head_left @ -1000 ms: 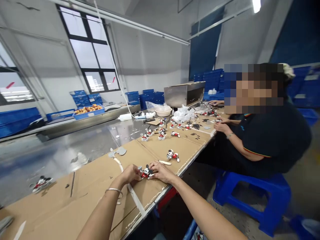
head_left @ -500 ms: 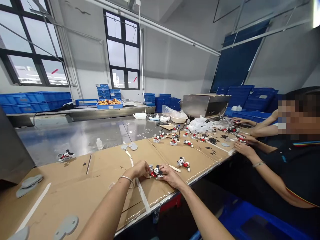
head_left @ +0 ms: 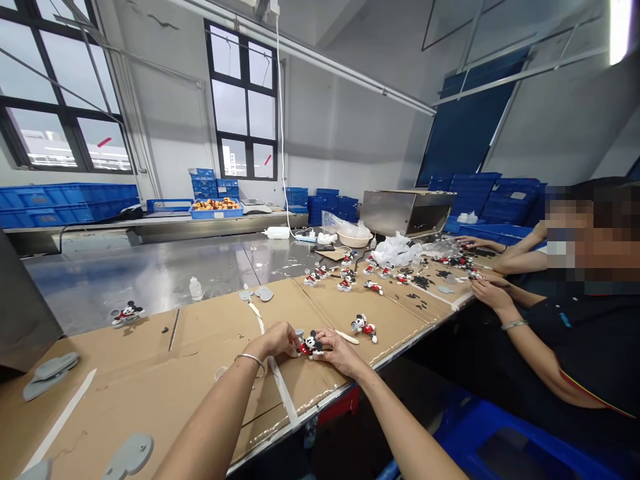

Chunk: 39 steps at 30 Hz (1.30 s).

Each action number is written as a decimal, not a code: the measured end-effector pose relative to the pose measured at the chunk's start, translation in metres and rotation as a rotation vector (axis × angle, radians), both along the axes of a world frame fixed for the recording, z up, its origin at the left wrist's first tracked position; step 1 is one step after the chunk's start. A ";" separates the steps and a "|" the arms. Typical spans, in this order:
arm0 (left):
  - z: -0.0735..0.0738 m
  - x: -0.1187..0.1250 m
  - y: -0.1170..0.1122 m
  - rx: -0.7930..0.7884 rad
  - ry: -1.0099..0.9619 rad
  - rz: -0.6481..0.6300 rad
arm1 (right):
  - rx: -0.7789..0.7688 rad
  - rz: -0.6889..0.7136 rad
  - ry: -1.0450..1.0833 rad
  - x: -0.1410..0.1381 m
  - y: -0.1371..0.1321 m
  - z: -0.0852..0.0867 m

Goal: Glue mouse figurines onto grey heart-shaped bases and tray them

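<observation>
Between my two hands is a small mouse figurine [head_left: 309, 345] with black round ears and red shorts, low over the cardboard near the table's front edge. My left hand [head_left: 281, 340] is closed on its left side, by a small grey cup-like part. From the other side my right hand [head_left: 339, 351] grips it, fingers at the head and feet. A second mouse figurine [head_left: 364, 328] lies just right of my right hand. Behind that hand a pale, slim stick [head_left: 347, 337] rests on the cardboard. My fingertips are partly hidden.
Several figurines [head_left: 345, 280] and small black parts [head_left: 424, 281] lie farther back right. At the right a co-worker's hands [head_left: 490, 293] handle parts. Grey flat pieces [head_left: 133, 455] and a lone figurine [head_left: 127, 313] are on the left. A small white bottle [head_left: 195, 289] stands behind.
The view has shifted slightly. Both my hands keep the figurine in nearly the same place and pose. The co-worker's hands have moved a little.
</observation>
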State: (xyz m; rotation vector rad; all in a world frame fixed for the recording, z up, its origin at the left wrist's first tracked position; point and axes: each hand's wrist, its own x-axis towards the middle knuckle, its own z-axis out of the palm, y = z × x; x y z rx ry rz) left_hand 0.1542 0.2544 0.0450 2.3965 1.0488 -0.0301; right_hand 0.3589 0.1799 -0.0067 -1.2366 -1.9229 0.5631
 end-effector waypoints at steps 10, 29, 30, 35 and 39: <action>0.003 0.000 -0.005 0.012 0.008 0.017 | 0.009 0.000 -0.001 0.000 0.000 -0.002; 0.006 0.003 -0.009 0.065 0.089 0.034 | 0.013 -0.025 0.000 0.000 0.004 -0.003; 0.006 0.003 -0.009 0.067 0.091 0.034 | 0.011 -0.024 -0.001 -0.001 0.003 -0.002; 0.005 0.003 -0.009 0.063 0.076 0.024 | -0.002 -0.027 -0.011 -0.002 -0.001 0.003; 0.003 0.002 -0.008 0.054 0.059 0.024 | -0.011 -0.022 -0.022 -0.002 -0.001 0.004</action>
